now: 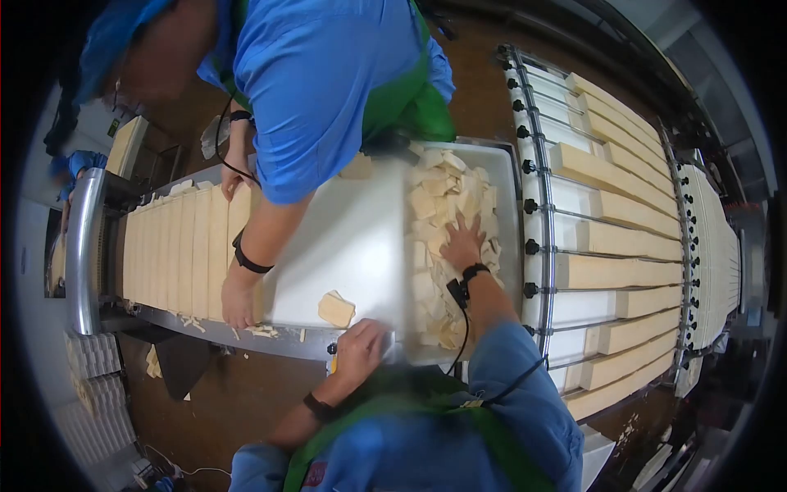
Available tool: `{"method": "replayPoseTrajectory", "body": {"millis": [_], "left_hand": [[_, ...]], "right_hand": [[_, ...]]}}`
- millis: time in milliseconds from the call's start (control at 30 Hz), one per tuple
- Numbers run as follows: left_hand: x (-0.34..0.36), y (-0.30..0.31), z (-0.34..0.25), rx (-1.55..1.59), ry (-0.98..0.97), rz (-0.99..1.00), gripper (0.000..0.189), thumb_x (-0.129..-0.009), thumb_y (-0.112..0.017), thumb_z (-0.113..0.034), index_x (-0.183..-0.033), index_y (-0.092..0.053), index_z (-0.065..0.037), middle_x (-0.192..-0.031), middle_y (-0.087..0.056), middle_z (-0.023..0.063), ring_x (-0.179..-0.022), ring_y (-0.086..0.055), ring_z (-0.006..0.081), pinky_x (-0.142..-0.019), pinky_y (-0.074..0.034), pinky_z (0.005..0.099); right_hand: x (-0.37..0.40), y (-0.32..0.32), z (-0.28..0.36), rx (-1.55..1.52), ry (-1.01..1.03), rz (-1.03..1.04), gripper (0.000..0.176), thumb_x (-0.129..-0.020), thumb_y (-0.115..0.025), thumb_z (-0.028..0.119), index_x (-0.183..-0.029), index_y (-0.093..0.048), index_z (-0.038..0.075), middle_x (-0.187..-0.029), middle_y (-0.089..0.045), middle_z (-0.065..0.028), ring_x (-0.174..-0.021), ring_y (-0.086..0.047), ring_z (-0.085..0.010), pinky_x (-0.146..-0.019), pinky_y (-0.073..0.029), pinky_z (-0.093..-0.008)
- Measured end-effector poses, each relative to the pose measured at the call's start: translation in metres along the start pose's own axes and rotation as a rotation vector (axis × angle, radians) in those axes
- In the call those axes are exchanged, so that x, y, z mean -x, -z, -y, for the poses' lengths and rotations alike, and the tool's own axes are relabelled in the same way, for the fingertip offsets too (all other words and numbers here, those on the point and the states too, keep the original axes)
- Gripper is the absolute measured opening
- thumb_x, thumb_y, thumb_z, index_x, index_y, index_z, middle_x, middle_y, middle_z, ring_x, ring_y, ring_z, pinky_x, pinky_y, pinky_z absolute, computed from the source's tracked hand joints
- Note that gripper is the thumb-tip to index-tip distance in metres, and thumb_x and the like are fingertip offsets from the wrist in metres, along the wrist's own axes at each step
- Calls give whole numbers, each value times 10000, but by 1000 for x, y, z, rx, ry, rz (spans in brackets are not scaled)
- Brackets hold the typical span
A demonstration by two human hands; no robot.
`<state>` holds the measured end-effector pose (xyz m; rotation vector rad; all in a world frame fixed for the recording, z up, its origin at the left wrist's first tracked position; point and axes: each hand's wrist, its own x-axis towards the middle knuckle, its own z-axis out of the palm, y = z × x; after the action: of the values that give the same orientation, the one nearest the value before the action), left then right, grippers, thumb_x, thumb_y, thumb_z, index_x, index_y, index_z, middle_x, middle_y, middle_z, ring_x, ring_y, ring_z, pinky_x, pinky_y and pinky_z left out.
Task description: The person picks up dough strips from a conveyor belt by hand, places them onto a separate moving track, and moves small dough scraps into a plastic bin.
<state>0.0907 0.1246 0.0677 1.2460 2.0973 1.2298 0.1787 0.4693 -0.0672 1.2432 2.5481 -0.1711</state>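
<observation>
My right hand [466, 244] lies with spread fingers on a heap of pale yellow cheese pieces [447, 193] in a shallow white tub [510, 221]. It presses on the top pieces without visibly gripping any. By the near edge of the white work surface [344, 238], my left hand [361, 348] appears curled, but its fingers are blurred. Just beyond it lies a small stack of flat cheese slices [336, 309], apart from the hand. A co-worker across the table holds the end block of a row of long cheese blocks [176, 250] with both hands.
On my right, a conveyor with a metal rail [537, 189] and black knobs carries several long cheese blocks [619, 271]. A curved metal guard [84, 250] stands at the far left. Crumbs [264, 331] lie along the table's near edge. The co-worker [320, 82] leans over the table.
</observation>
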Motion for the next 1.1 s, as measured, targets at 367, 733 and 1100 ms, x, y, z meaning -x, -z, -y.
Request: {"method": "replayPoseTrajectory", "body": {"millis": [367, 733, 1100], "left_hand": [[-5, -13, -8, 76, -92, 71, 187, -871, -657, 84, -1020, -727, -6, -972, -703, 162, -855, -706, 391, -739, -580, 438], [14, 40, 16, 3, 17, -340, 150, -921, -670, 52, -1036, -744, -9, -989, -727, 147, -848, -716, 314, -744, -574, 382], [77, 125, 143, -383, 466, -865, 546, -943, -735, -123, -1440, -543, -7, -1387, -466, 248, -1311, -478, 413, -1135, -387, 508]], "right_hand": [[162, -110, -31, -325, -101, 137, 783, -844, -743, 419, -1544, -545, 129, -1636, -391, -157, -1502, -284, -550, -1201, -366, -661], [92, -67, 27, -231, 282, -158, 611, -892, -743, 396, -1455, -608, 202, -1633, -425, -132, -1492, -435, -326, -1204, -269, -738], [123, -18, -8, 385, 298, 326, 359, -843, -784, 369, -1157, -806, 197, -1480, -623, -109, -1396, -564, -349, -1218, -236, -722]]}}
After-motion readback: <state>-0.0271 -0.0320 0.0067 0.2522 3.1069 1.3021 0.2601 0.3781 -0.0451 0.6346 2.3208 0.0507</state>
